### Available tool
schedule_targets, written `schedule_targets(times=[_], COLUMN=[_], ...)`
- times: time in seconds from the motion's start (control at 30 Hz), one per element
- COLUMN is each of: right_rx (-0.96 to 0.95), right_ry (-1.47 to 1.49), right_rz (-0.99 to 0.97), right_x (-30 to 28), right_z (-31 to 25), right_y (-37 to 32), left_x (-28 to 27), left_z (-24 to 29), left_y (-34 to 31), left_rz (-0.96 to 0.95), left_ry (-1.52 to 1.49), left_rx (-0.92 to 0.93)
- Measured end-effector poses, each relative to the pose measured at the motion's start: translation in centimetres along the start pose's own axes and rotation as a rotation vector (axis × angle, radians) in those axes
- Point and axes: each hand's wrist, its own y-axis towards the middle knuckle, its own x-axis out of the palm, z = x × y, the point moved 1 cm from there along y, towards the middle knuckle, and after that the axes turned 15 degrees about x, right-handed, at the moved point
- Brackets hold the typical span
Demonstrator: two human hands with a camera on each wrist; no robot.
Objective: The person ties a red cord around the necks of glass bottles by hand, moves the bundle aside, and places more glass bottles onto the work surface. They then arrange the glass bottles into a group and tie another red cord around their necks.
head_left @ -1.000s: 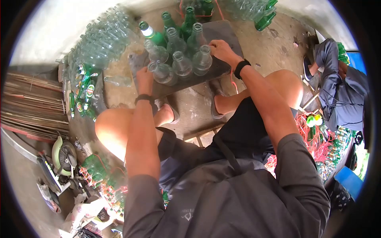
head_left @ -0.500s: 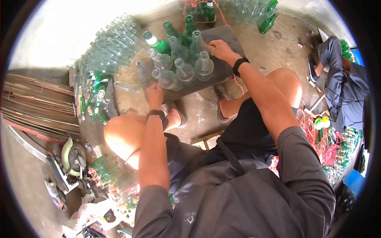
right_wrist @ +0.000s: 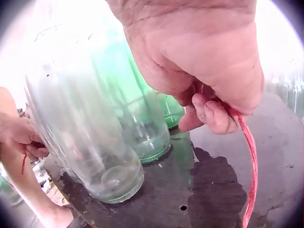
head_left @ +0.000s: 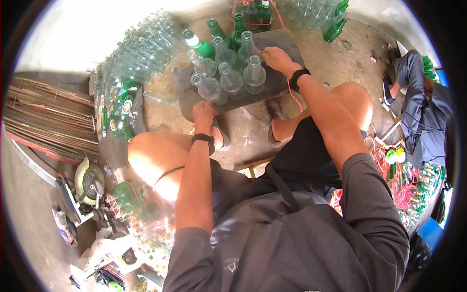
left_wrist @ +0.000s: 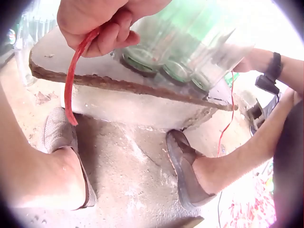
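Note:
Several clear and green bottles (head_left: 231, 80) stand grouped on a dark board (head_left: 187, 104). My left hand (head_left: 204, 115) is at the board's near left corner, and in the left wrist view its curled fingers grip a red cord (left_wrist: 72, 83) whose end hangs down. To the right of the bottles, my right hand (head_left: 279, 61) has its fingers curled round red cord (right_wrist: 251, 161), which trails down past the board. Whether both cord parts join behind the bottles is hidden.
Many clear bottles (head_left: 141, 48) lie stacked along the wall at the left, with green ones (head_left: 127, 104) nearer. Wooden strips (head_left: 48, 114) and a fan-like wheel (head_left: 90, 181) lie farther left. Another seated person (head_left: 421, 107) is at the right, beside red cord bundles.
My left hand has shifted right and slightly down from the bottles' side to the board's near corner. The head view has tilted a little; the right hand stays beside the bottles.

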Motion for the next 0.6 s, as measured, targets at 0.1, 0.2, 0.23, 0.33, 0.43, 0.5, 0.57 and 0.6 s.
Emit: schedule_targets(times=[0.1, 0.2, 0.23, 0.33, 0.43, 0.5, 0.57, 0.6], right_rx=[0.001, -0.015, -0.042, -0.081, -0.079, -0.08, -0.082, -0.07], right_ry=[-0.01, -0.04, -0.063, -0.119, -0.13, -0.163, -0.197, -0.219], right_rz=[-0.002, -0.016, -0.014, -0.065, -0.074, -0.107, -0.14, -0.169], right_x=[-0.3, -0.3, -0.1, 0.0, 1.0, 1.1, 0.8, 0.4], right_z=[0.2, 0.6, 0.8, 1.1, 2.1, 2.2, 1.9, 1.5], right_y=[0.0, -0.1, -0.1, -0.4, -0.6, -1.1, -1.9, -2.4], left_x=[0.3, 0.7, 0.8, 1.1, 1.3, 1.6, 1.9, 2.2], left_z=[2.3, 2.6, 2.6, 2.3, 2.9, 2.6, 2.5, 2.6], left_y=[-1.1, -1.6, -1.8, -1.9, -2.6, -2.8, -3.2, -3.4], left_rz=[-0.015, -0.04, -0.036, -0.038, -0.021, -0.004, 0.012, 0.009], left_ry=[-0.116, -0.191, -0.192, -0.377, -0.452, -0.497, -0.542, -0.573], left_rx=[-0.16, -0.169, -0.178, -0.31, -0.386, -0.409, -0.431, -0.451])
